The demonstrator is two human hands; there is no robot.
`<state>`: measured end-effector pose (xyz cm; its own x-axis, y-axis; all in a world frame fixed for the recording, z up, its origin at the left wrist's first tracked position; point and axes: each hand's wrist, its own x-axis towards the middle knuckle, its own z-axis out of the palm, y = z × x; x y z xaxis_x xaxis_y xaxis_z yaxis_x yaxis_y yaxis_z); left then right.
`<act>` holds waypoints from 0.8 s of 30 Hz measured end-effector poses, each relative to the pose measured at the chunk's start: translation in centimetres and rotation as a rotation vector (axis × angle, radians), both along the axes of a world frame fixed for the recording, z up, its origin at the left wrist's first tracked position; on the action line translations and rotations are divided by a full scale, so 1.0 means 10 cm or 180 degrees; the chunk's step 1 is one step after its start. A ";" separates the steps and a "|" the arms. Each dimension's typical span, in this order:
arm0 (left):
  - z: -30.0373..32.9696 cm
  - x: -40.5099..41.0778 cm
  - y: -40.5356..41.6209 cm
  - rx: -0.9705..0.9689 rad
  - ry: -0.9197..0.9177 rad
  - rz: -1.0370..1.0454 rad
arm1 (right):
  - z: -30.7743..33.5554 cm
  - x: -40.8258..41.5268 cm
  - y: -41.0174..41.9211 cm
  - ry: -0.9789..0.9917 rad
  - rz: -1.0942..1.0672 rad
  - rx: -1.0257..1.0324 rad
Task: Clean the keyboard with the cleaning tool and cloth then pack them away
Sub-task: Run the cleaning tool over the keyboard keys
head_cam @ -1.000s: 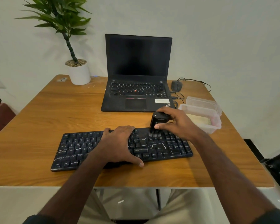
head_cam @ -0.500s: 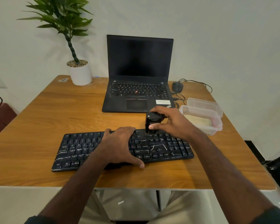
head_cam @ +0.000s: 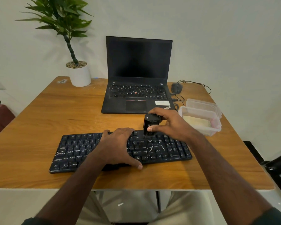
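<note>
Black keyboard point(head_cam: 120, 151) lies w/ its long side along the near edge of the wooden table point(head_cam: 39, 127), a bare strip of wood between kbd front and that edge. Left hand point(head_cam: 118, 146) lies flat across kbd middle, fingers spread over the far rows, thumb at 5 o'clock resting on the wood just past the front edge. Right hand point(head_cam: 170, 125) grips the black cleaning tool point(head_cam: 150, 125) upright, thumb on its near face, fingers curled over the top and far side; tool's lower end sits on the kbd's top row, at 1 o'clock from the left hand. Clear plastic container point(head_cam: 201, 122) w/ a pale cloth point(head_cam: 196, 122) inside stands near the table's right edge, at 3 o'clock from the tool, just beside the right wrist; its lid point(head_cam: 203, 104) lies behind it. Laptop point(head_cam: 138, 75) at 12 o'clock, close behind the tool; mouse point(head_cam: 176, 87) at 1 o'clock; potted plant point(head_cam: 78, 69) at 10 o'clock. Widest bare wood is left of the laptop, 9–11 o'clock. Vs 0.5 s ago: tool sits much the same on the top row, left hand unchanged; vs 1 s ago it has shifted left and away toward the kbd's far edge.
</note>
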<state>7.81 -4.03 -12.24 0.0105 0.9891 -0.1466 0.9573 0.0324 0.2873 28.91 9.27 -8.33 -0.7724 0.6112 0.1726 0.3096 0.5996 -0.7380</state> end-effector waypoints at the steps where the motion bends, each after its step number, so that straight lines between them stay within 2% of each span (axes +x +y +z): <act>1: 0.00 -0.01 0.00 -0.0003 0.0007 -0.0010 | -0.02 0.02 -0.01 -0.0086 0.0023 -0.0010; 5: 0.02 -0.09 -0.02 -0.0078 0.0081 -0.0023 | -0.05 0.19 0.06 0.0019 -0.0297 0.0175; 10: 0.02 -0.24 -0.04 -0.0136 0.0099 0.0024 | -0.06 0.24 0.05 0.0541 -0.0363 -0.0117; 16: 0.02 -0.25 -0.05 -0.0127 0.0080 0.0032 | -0.08 0.15 0.01 0.0059 -0.0090 -0.0081; 24: 0.04 -0.25 -0.06 -0.0144 0.0034 0.0040 | 0.03 0.57 0.17 -0.0311 -0.0193 0.0021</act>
